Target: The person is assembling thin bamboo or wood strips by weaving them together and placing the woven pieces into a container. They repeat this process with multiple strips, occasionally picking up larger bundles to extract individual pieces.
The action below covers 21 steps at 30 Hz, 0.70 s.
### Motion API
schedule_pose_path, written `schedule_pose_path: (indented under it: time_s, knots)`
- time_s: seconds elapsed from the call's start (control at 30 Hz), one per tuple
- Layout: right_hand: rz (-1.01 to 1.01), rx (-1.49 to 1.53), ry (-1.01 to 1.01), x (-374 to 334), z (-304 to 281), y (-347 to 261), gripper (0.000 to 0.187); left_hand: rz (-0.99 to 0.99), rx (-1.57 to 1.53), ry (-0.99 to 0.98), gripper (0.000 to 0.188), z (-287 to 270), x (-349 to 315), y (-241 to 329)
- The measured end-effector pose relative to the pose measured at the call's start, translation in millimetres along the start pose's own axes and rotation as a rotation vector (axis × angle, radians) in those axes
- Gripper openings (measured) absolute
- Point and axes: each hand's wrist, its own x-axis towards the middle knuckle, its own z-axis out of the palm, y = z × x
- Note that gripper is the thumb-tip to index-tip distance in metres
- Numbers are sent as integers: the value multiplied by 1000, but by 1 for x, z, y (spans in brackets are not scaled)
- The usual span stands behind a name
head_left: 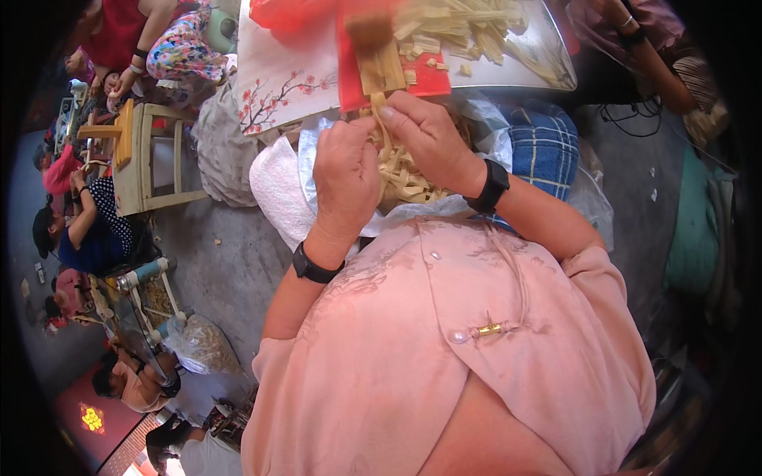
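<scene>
A pale yellow flat strip (378,105) runs between my two hands, just off the table's near edge. My left hand (347,170) is closed, its thumb and fingertips pinching the strip from the left. My right hand (436,143) is also closed on it, thumb laid over the top. Right beyond my fingers a yellowish wooden block (382,70) rests on a red sheet (350,89), with a blurred brown block (369,32) behind it. Below my hands, a lined container holds a heap of short folded yellow pieces (409,186).
Long loose strips (488,32) and small cut squares lie on the white table (274,75). A pink-white towel (279,186) and a blue checked cloth (544,147) flank the container. To the left stands a wooden stool (155,159); several people sit around.
</scene>
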Motion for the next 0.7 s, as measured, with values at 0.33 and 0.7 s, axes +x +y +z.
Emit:
schedule_pose_path:
  time_s: [0.33, 0.7]
  knots:
    - [664, 846, -351, 7, -37, -36, 23, 710, -187, 391, 38, -2, 9, 13]
    - [96, 142, -98, -2, -50, -40, 19, 172, -1324, -253, 20, -10, 12, 8]
